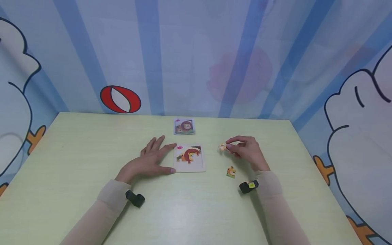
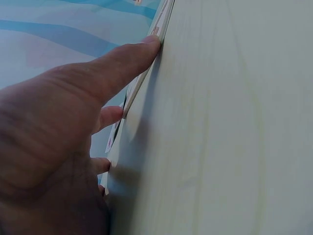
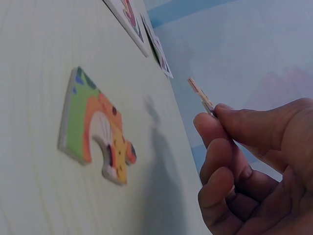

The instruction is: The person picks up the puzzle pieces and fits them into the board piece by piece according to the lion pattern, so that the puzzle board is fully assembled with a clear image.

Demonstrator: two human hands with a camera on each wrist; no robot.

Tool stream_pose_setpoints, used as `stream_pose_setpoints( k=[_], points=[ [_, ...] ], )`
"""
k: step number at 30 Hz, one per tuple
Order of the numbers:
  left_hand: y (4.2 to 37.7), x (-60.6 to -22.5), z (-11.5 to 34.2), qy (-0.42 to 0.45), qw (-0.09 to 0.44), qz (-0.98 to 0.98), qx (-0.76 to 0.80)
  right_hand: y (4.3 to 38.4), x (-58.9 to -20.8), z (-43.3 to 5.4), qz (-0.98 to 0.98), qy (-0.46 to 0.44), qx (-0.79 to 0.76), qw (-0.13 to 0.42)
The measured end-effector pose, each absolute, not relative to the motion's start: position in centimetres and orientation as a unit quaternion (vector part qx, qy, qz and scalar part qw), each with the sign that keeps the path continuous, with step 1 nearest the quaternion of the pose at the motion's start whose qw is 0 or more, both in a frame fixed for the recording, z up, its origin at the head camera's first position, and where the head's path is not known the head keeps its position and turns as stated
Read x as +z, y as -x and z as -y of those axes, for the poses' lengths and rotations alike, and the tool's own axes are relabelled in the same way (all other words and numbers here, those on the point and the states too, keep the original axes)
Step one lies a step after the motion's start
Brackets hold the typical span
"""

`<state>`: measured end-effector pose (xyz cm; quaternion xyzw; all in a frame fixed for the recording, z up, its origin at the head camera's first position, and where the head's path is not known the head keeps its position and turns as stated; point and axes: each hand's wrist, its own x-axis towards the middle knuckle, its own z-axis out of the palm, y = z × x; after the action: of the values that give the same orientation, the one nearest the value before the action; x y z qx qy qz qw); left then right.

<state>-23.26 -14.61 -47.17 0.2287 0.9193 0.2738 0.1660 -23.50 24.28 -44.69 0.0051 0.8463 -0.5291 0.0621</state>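
A square puzzle board (image 1: 190,166) lies mid-table, part of a lion picture filled in along its upper half. My left hand (image 1: 150,160) rests beside it with fingers spread, thumb and index fingertips at its left edge. My right hand (image 1: 246,149) pinches a small puzzle piece (image 1: 222,147) between thumb and fingers, to the right of the board. In the right wrist view that piece (image 3: 201,97) shows edge-on, raised over the table. Below the right hand lies a loose puzzle piece (image 3: 93,127), printed green, orange and yellow.
Behind the board lies a small lion picture card (image 1: 184,126), close to the table's far edge. A blue striped curtain (image 1: 190,58) with cartoon prints hangs behind and around the pale wooden table (image 1: 92,143). Each wrist wears a dark camera band (image 1: 134,198).
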Motion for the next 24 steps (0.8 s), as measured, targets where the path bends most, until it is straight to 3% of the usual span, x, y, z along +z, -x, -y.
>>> stream_pose_setpoints(
  k=[24],
  points=[
    [23.3, -47.2, 14.5, -0.230, 0.161, -0.921, 0.269, 24.2, -44.8, -19.8, -0.838, 0.022, -0.538, 0.087]
  ],
)
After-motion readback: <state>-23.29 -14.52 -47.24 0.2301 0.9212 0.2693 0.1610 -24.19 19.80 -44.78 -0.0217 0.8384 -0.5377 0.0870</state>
